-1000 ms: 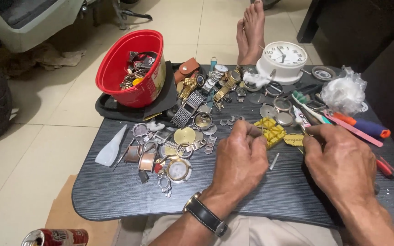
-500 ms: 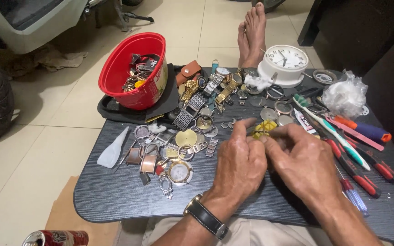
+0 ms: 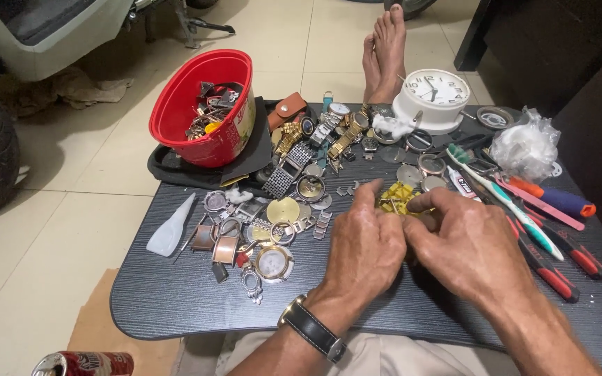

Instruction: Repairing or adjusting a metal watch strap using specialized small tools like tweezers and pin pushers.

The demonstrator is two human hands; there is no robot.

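right hand (image 3: 472, 240) has moved left, meeting left hand (image 3: 367, 244) over yellow pieces (image 3: 395, 198)

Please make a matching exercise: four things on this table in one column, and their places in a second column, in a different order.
Things:
1. red bowl
2. white clock
3. yellow piece
4. screwdrivers

Places:
A. at the fingertips of the left hand and right hand
B. far left corner, on a black cloth
C. right edge of the table
D. far side, near the bare feet

Pairs: 1-B, 2-D, 3-A, 4-C
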